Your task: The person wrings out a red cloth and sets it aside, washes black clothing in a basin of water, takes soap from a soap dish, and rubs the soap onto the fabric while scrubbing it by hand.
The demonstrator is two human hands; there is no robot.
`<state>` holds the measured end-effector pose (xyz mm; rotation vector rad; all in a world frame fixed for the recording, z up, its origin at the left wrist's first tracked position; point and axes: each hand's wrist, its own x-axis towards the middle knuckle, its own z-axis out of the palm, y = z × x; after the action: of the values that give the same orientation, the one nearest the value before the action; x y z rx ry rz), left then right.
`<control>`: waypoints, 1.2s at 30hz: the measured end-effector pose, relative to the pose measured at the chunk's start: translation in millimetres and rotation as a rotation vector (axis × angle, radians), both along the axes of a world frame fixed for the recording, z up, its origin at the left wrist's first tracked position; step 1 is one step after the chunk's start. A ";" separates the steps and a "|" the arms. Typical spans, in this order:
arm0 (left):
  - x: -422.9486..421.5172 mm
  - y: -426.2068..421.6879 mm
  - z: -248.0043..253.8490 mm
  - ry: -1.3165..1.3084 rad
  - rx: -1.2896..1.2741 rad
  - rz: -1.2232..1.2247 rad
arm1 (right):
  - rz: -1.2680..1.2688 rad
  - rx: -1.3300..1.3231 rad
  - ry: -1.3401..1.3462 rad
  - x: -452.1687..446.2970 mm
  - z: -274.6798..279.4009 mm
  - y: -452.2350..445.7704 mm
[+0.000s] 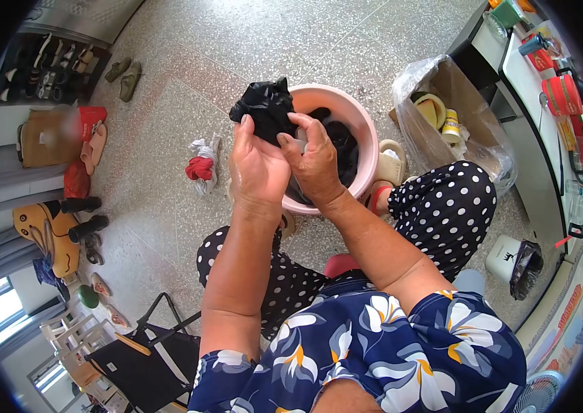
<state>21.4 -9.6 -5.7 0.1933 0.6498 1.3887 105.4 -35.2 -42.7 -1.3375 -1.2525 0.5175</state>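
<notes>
A wet, shiny black cloth point(264, 107) is bunched over the fingers of my left hand point(258, 165). That palm faces up, its thumb rests along the cloth's near edge, and the other fingers are largely hidden. Beside it my right hand point(315, 158) is curled, with fingertips against the cloth. A small pale thing point(300, 144) shows partly between its thumb and fingers; its kind cannot be made out. Both hands are over the left side of a pink basin point(367, 131), which holds more dark wet cloth point(339, 141).
A red-and-white bundle of cloth point(202, 167) lies on the speckled floor left of the basin. To the right stands a plastic-lined cardboard box point(474, 103) of rubbish. A white bin point(505, 258) and a black folding chair point(143, 365) are nearer me. Shoes line the left side.
</notes>
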 end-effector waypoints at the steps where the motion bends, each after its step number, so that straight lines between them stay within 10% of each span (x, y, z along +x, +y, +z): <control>1: 0.0 0.5 -2.7 -0.029 0.004 -0.019 | -0.006 -0.002 0.046 -0.5 -2.3 -1.9; 9: -5.2 6.2 -9.9 -0.093 -0.033 0.029 | -0.079 0.052 0.147 -3.0 -38.4 -1.2; 13: -9.3 9.3 0.6 -0.165 -0.052 -0.023 | -0.026 -0.510 0.971 7.2 -36.2 -4.2; 16: -10.2 9.0 -6.6 -0.176 -0.104 0.023 | -0.051 -0.359 0.980 14.8 -24.6 2.3; 21: -2.4 4.3 3.2 -0.113 -0.035 -0.021 | -0.127 -0.012 0.210 -5.9 -7.2 15.5; 25: -13.4 3.5 -3.8 -0.213 0.049 -0.208 | -0.111 -0.328 0.075 -11.0 -60.0 10.8; 33: -11.8 -0.4 23.4 -0.083 -0.002 -0.196 | 0.375 -0.540 0.056 10.5 -127.5 -27.9; 35: -13.4 1.1 26.4 0.037 -0.008 -0.224 | 0.182 -0.186 -0.056 32.3 -133.5 -20.3; 36: -16.7 2.8 16.6 0.054 -0.007 -0.198 | 0.290 -0.447 0.471 46.1 -102.1 -16.7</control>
<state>4.6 -6.8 10.8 0.2827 0.6622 1.1942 151.5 -51.8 -144.8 -1.2909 -0.9656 1.2975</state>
